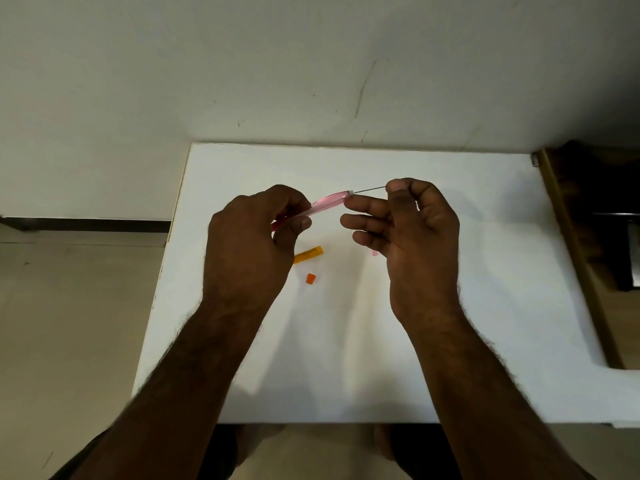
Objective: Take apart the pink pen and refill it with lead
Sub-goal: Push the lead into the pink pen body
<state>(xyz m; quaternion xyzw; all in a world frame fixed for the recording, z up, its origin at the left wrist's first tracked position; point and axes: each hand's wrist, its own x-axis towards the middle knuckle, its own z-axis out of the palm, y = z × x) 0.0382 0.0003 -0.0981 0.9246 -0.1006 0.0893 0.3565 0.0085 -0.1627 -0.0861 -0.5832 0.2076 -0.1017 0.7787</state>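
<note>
My left hand [254, 233] grips the translucent pink pen barrel [327, 202] above the white table [346, 341], with the barrel's open end pointing right. My right hand [412, 226] pinches a thin dark lead [370, 189] between thumb and forefinger. The lead's left tip sits at the barrel's open end. A small pink piece [374, 253] shows just under my right hand's lower fingers; whether it rests on the table or is held, I cannot tell.
An orange lead case [308, 255] lies on the table below the pen, and its small orange cap [311, 278] lies just nearer to me. A wall runs behind the table, a brown wooden edge [575, 254] along its right side, floor to the left.
</note>
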